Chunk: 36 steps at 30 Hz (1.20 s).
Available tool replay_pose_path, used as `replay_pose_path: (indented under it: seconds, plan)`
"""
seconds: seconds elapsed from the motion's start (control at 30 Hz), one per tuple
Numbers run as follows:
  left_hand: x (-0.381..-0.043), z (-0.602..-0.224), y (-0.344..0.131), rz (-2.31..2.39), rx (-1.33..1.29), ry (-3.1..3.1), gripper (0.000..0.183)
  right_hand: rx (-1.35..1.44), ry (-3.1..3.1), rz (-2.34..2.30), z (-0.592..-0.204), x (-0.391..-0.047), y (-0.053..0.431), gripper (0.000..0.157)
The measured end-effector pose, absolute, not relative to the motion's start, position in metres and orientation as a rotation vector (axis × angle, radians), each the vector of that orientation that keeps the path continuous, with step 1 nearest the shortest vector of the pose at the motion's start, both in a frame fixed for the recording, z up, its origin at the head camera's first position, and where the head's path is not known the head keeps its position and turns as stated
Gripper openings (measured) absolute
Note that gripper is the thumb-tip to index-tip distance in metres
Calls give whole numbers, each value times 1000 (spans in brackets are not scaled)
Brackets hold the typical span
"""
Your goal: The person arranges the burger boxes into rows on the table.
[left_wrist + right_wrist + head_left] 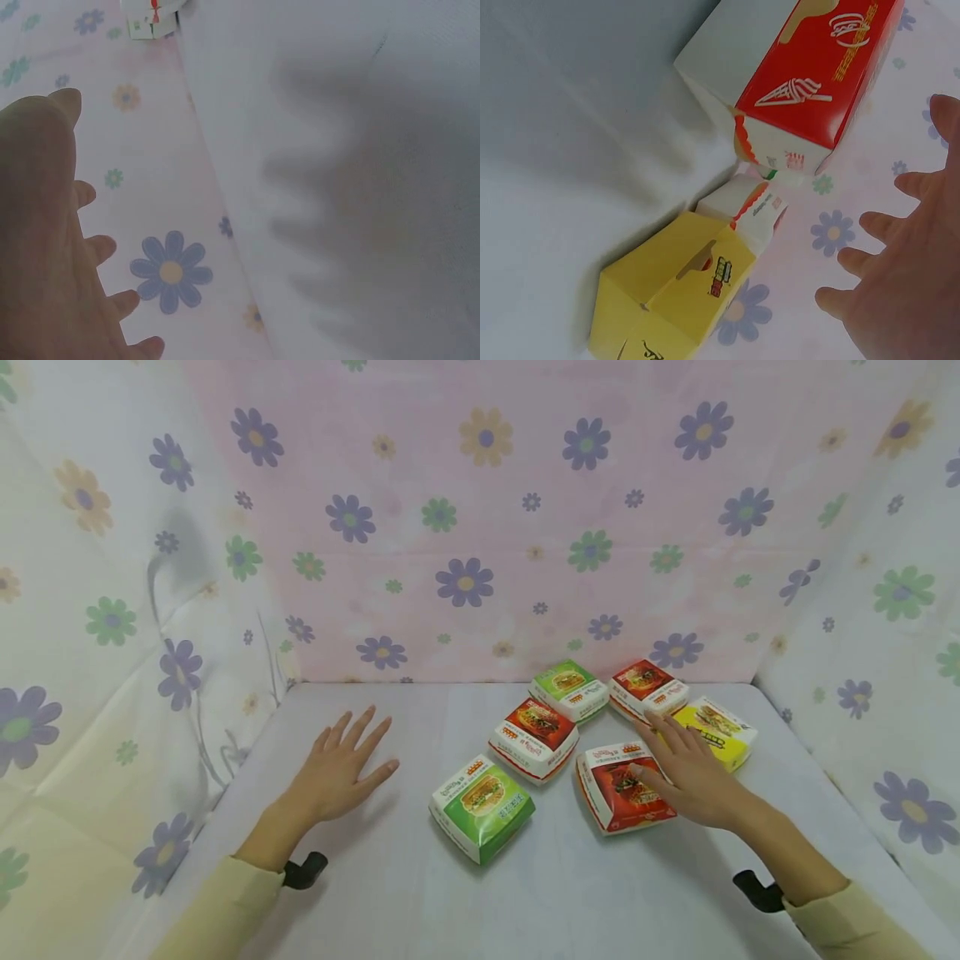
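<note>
My left hand (337, 774) hovers over the left part of the table with its fingers spread; it holds nothing, and its shadow falls on the white surface in the left wrist view. My right hand (693, 777), also spread, is above the boxes on the right. Below its thumb lies a red burger box (624, 797), partly covered by the hand in the head view. Beyond its fingers sits a yellow burger box (716, 727); the right wrist view shows the side of this yellow box (675, 277) and of the red box (810, 67).
A green burger box (482, 806) stands nearest the front, between the hands. Behind it are another red box (534, 735), a second green box (570, 689) and a red box (648, 687) at the back. Flowered cloth (465, 527) walls the white table (390, 893) on three sides.
</note>
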<state>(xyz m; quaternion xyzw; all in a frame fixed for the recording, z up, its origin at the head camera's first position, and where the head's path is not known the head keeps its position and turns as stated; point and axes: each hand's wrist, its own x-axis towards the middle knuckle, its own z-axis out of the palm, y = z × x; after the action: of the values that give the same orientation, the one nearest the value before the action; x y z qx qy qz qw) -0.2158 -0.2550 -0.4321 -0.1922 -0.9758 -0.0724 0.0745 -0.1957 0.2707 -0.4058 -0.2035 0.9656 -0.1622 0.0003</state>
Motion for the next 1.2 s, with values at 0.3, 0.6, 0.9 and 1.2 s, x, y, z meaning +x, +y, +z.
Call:
replay_pose_path:
  seconds: [0.3,0.6,0.9,1.2]
  plan:
    - [-209,-434,-249,-211,-613,-2912,72,-653,3005,-556,-409,-191,261,76]
    - [-208,-434,-239,-203,-643,-2900,71,-721,2989,-583,-406,-187,246,74]
    - [-204,-431,-230,-280,-711,-2898,70,-726,2937,-681,-402,-185,231,77]
    - [-204,-432,-222,-395,-775,-2936,65,-725,2867,-799,-401,-182,213,76]
